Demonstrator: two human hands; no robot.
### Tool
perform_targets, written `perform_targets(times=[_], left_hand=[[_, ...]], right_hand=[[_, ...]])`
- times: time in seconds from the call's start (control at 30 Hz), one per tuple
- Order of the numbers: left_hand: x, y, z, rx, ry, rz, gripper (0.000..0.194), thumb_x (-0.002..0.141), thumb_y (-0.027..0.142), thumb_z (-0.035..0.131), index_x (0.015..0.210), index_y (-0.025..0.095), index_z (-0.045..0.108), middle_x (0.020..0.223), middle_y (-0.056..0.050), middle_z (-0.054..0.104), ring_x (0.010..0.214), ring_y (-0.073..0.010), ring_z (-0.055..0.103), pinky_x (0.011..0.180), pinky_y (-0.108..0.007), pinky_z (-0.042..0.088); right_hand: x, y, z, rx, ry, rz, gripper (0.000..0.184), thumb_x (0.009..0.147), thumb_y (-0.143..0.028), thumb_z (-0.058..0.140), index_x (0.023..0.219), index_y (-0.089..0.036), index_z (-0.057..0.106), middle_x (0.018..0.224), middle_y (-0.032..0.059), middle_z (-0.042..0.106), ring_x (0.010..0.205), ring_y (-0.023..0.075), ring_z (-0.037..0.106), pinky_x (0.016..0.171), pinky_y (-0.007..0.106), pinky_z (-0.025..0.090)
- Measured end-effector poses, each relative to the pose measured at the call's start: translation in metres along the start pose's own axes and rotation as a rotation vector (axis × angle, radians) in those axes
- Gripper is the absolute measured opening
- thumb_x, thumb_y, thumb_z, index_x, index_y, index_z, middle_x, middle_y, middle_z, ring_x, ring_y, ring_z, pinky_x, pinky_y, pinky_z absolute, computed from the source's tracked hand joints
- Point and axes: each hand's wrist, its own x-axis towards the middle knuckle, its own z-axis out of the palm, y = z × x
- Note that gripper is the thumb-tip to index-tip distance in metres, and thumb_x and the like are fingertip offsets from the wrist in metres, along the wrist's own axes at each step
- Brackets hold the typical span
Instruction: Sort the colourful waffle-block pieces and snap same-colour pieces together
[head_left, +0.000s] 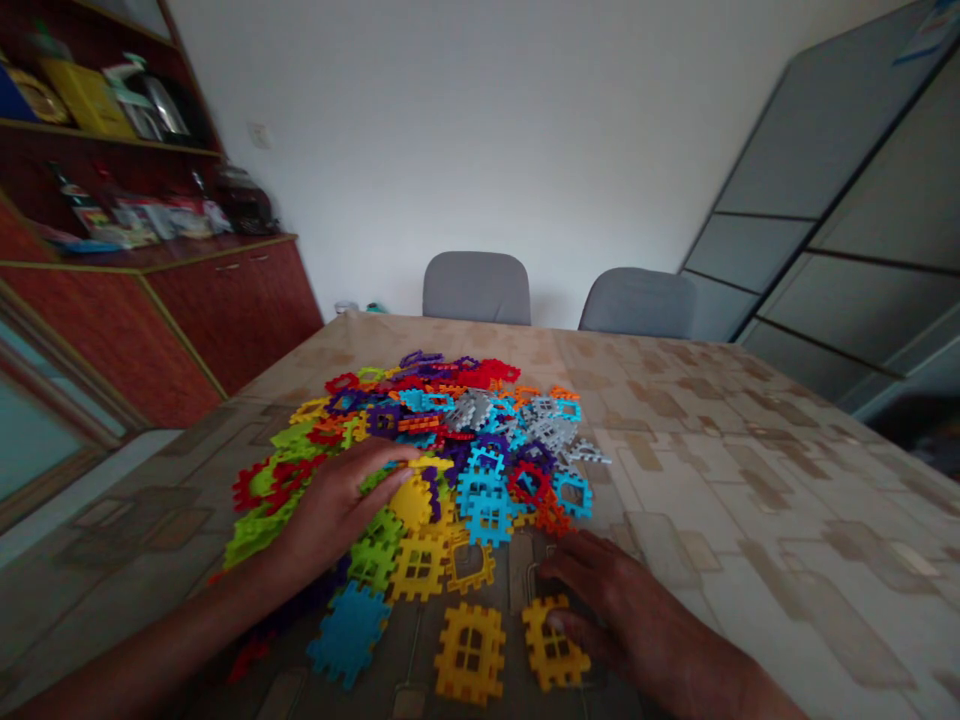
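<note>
Under the spread right grip [630, 602], yellow panel [537, 645] points lengthwise away; left grip [339, 497] unclear.

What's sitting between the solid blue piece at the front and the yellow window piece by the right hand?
Another yellow window piece lies there on the tabletop, in the head view.

The multicoloured, notched flat tiles [411, 503] appear to be smooth plastic. The beige-and-brown patterned table covering [712, 440] has a smooth, faintly glossy surface. The reddish-brown cabinet [247, 315] displays a wood-like, low-gloss finish. The grey, rounded chair backs [476, 287] and white wall [480, 130] appear matt.
</note>
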Motion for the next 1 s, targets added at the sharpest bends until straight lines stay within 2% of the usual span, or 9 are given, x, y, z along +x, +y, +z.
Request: perform_targets(times=[0.13, 0.3, 0.37, 0.47, 0.57, 0.7, 0.8, 0.93, 1.0], left_hand=[[0.002, -0.003, 0.004, -0.076, 0.066, -0.103, 0.043, 0.097, 0.057, 0.050, 0.103, 0.022, 0.075, 0.102, -0.005, 0.080, 0.091, -0.0245, 0.076, 0.084, -0.031, 0.059], [0.006, -0.014, 0.005, -0.137, 0.176, -0.210, 0.045, 0.091, 0.063, 0.056, 0.100, 0.023, 0.076, 0.104, -0.005, 0.080, 0.097, -0.0276, 0.075, 0.095, -0.039, 0.057], [0.006, -0.018, 0.003, -0.162, 0.216, -0.242, 0.043, 0.090, 0.062, 0.058, 0.100, 0.023, 0.075, 0.106, -0.004, 0.079, 0.101, -0.0276, 0.074, 0.100, -0.041, 0.054], [0.005, -0.019, 0.002, -0.217, 0.232, -0.272, 0.040, 0.090, 0.058, 0.060, 0.105, 0.023, 0.073, 0.112, -0.005, 0.078, 0.105, -0.0265, 0.072, 0.099, -0.039, 0.054], [0.002, -0.011, 0.000, -0.281, 0.152, -0.272, 0.039, 0.090, 0.052, 0.062, 0.112, 0.021, 0.071, 0.111, -0.006, 0.077, 0.096, -0.0237, 0.074, 0.087, -0.032, 0.059], [-0.007, 0.003, 0.001, -0.325, -0.041, -0.235, 0.032, 0.089, 0.043, 0.064, 0.112, 0.023, 0.073, 0.100, -0.004, 0.080, 0.081, -0.0208, 0.076, 0.070, -0.026, 0.061], [-0.013, 0.005, 0.004, -0.249, -0.160, -0.165, 0.027, 0.092, 0.038, 0.060, 0.112, 0.026, 0.073, 0.107, -0.003, 0.079, 0.090, -0.0215, 0.076, 0.080, -0.029, 0.060], [-0.015, -0.002, 0.002, -0.068, -0.154, -0.045, 0.030, 0.096, 0.038, 0.056, 0.119, 0.027, 0.072, 0.121, -0.004, 0.075, 0.110, -0.0244, 0.071, 0.100, -0.034, 0.054], [-0.016, -0.005, -0.002, -0.036, -0.209, 0.017, 0.032, 0.099, 0.036, 0.053, 0.124, 0.027, 0.069, 0.127, -0.004, 0.072, 0.116, -0.0239, 0.068, 0.103, -0.034, 0.051]], right_hand=[[0.002, 0.002, 0.002, -0.006, -0.004, -0.013, 0.016, 0.097, -0.026, 0.060, 0.110, -0.019, 0.067, 0.114, 0.0094, 0.066, 0.108, 0.0285, 0.061, 0.095, 0.045, 0.050], [0.001, 0.001, 0.002, -0.017, -0.004, -0.015, 0.016, 0.098, -0.026, 0.059, 0.110, -0.017, 0.066, 0.117, 0.0106, 0.066, 0.111, 0.0298, 0.060, 0.097, 0.047, 0.049], [0.002, -0.001, 0.001, -0.015, 0.002, -0.022, 0.014, 0.101, -0.024, 0.053, 0.105, -0.018, 0.065, 0.114, 0.0099, 0.066, 0.107, 0.0280, 0.061, 0.096, 0.045, 0.050], [0.001, -0.003, -0.001, 0.009, 0.012, -0.026, 0.023, 0.104, -0.021, 0.043, 0.102, -0.020, 0.065, 0.108, 0.0090, 0.066, 0.102, 0.0252, 0.061, 0.092, 0.041, 0.050], [0.000, -0.001, 0.001, 0.023, 0.044, -0.048, 0.024, 0.105, -0.020, 0.041, 0.104, -0.022, 0.065, 0.105, 0.0082, 0.067, 0.098, 0.0236, 0.062, 0.088, 0.037, 0.051], [0.000, 0.005, 0.006, 0.027, 0.080, -0.075, 0.022, 0.103, -0.019, 0.044, 0.105, -0.022, 0.065, 0.105, 0.0076, 0.066, 0.098, 0.0231, 0.062, 0.088, 0.036, 0.050], [0.000, 0.005, 0.005, 0.023, 0.064, -0.066, 0.021, 0.102, -0.016, 0.046, 0.104, -0.021, 0.066, 0.106, 0.0080, 0.066, 0.100, 0.0236, 0.061, 0.089, 0.037, 0.050], [0.000, 0.000, -0.001, 0.049, 0.043, -0.066, 0.021, 0.100, -0.013, 0.049, 0.105, -0.021, 0.068, 0.110, 0.0079, 0.067, 0.104, 0.0240, 0.061, 0.092, 0.037, 0.049], [-0.001, -0.002, -0.003, 0.067, 0.052, -0.066, 0.023, 0.100, -0.013, 0.049, 0.107, -0.022, 0.068, 0.110, 0.0077, 0.068, 0.106, 0.0239, 0.062, 0.094, 0.037, 0.049]])
